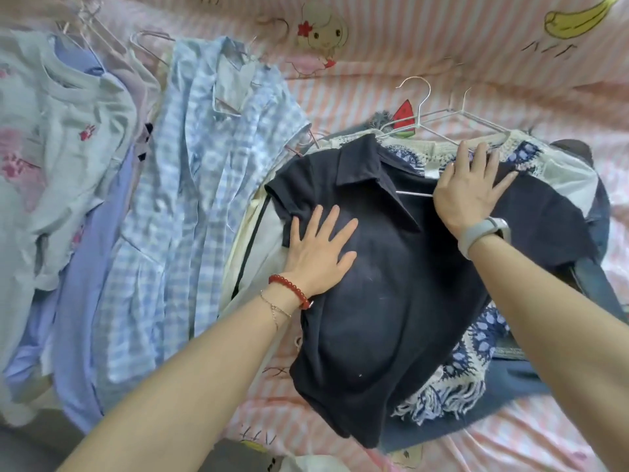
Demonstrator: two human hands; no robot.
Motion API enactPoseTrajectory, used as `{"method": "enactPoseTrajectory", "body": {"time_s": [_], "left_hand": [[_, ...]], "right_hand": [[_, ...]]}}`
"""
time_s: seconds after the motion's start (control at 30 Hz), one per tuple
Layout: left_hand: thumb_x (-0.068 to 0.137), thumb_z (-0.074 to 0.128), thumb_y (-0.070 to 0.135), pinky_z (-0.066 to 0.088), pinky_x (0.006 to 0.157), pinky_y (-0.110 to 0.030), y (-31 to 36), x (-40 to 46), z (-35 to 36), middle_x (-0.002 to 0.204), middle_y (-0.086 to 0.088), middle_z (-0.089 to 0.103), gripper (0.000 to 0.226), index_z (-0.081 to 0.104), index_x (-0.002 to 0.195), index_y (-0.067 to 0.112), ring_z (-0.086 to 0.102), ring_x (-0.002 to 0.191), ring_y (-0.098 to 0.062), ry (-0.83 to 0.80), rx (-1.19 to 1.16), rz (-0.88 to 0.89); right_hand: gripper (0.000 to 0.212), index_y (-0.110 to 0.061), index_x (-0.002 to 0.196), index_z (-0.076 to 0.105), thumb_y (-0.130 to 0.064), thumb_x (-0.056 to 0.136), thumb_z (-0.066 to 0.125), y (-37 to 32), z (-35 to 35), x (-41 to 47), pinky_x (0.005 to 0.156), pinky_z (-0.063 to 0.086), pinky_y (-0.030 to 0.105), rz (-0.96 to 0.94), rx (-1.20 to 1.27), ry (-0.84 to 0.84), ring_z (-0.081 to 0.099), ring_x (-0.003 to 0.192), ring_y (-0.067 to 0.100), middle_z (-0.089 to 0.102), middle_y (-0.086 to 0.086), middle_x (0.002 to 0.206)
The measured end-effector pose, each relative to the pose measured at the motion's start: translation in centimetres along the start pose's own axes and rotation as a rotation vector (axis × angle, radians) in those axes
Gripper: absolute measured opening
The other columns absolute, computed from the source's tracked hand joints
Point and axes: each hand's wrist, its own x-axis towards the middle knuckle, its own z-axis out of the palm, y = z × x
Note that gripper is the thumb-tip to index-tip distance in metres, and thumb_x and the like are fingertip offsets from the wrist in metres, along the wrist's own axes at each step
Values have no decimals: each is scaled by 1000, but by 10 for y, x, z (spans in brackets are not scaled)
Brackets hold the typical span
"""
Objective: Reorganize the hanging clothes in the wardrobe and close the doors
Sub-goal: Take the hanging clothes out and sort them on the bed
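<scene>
A dark navy polo shirt (384, 301) lies on top of a pile of clothes on the bed. My left hand (320, 247) presses flat on its chest with fingers spread. My right hand (471, 192) rests with straight fingers on the shirt's right shoulder, over a thin metal hanger (413, 193) that shows at the collar. Under the shirt lie a blue-and-white patterned fringed garment (452, 386) and denim (599, 291). White wire hangers (452, 114) stick out at the top of the pile.
To the left lies a row of clothes on hangers: a light blue checked dress (204, 165), a lilac garment (85, 284) and a pale green top (58, 131). All rest on a pink striped cartoon bedsheet (425, 46). No wardrobe is in view.
</scene>
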Motion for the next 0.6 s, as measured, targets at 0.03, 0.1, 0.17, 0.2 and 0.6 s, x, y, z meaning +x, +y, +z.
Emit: {"method": "enactPoseTrajectory", "body": {"time_s": [0.03,0.1,0.17,0.2,0.6], "left_hand": [[96,30,44,-9,112,-49,-1,-3,-3,157,3,-1,54,11,146,35,-10,143,-20,19,-40,1],[96,33,38,-4,114,-45,-6,-16,-11,156,2,8,52,18,146,31,-4,143,-17,88,-117,-17],[96,37,32,2,116,-43,-17,-37,-20,155,0,16,50,25,145,26,3,143,-18,172,-175,-74],[96,38,30,6,116,-43,-25,-50,-25,154,-2,19,50,27,144,24,7,143,-19,207,-189,-109],[92,44,19,34,103,-42,-129,-347,-56,140,-7,43,45,43,137,14,41,128,-24,569,-95,-695]], "right_hand": [[48,-16,142,27,-21,95,31,-5,0,-6,110,-4,59,-11,5,-6,8,141,31,19,12,152],[50,-14,143,25,-21,94,32,-21,-3,-24,110,-3,59,-65,25,-25,8,141,33,17,13,153],[50,-12,143,26,-20,94,34,-44,-8,-48,110,-1,58,-161,46,-43,8,141,32,18,13,153],[49,-12,142,27,-20,94,35,-59,-11,-62,111,1,57,-224,55,-50,8,142,31,19,12,152],[33,-5,123,53,-13,91,47,-246,-71,-311,107,25,56,-1119,309,-253,39,129,35,54,13,128]]}}
